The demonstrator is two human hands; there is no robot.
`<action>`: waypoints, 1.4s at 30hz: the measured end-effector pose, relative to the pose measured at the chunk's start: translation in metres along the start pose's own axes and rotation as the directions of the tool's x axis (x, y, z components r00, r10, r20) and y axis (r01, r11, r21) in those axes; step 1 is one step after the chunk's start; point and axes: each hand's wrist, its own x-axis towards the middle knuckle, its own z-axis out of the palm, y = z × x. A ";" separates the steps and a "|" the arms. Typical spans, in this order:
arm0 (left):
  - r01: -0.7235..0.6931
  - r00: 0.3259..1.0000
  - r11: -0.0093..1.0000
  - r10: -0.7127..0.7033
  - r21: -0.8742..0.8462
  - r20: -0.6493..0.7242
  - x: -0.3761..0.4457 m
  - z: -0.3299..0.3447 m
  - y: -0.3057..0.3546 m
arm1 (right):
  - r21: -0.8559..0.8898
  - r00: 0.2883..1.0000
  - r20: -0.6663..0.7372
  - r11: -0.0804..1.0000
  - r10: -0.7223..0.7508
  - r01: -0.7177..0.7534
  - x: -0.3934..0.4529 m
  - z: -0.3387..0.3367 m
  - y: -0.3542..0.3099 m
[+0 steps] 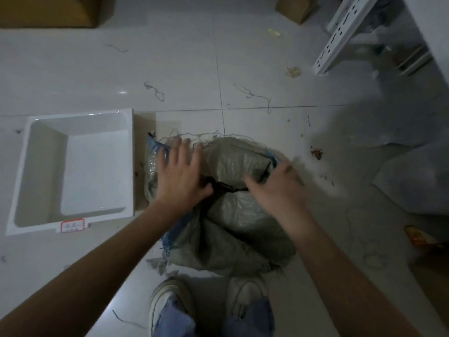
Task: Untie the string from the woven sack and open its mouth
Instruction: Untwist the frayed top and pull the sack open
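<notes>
A grey-green woven sack (233,229) with blue edge stripes lies on the tiled floor in front of my feet. A dark gap (223,187) shows across its middle, between two folds of fabric. My left hand (181,173) rests on the sack's left part with fingers spread and the thumb at the dark gap. My right hand (279,183) is blurred and grips the sack's fabric at the right end of the gap. Frayed threads (194,137) stick out along the sack's far edge. I cannot make out a tied string on the sack.
A white plastic bin (75,171) sits on the floor just left of the sack. Loose strings (252,94) and scraps lie on the tiles beyond. A white metal rack (345,35) stands at the back right, cardboard boxes (294,8) at the back. My shoes (170,302) are below the sack.
</notes>
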 end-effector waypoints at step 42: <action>-0.241 0.925 0.960 0.183 -0.143 -0.333 0.005 0.013 0.025 | -0.041 0.620 0.005 0.619 -0.785 0.784 0.027 0.037 0.000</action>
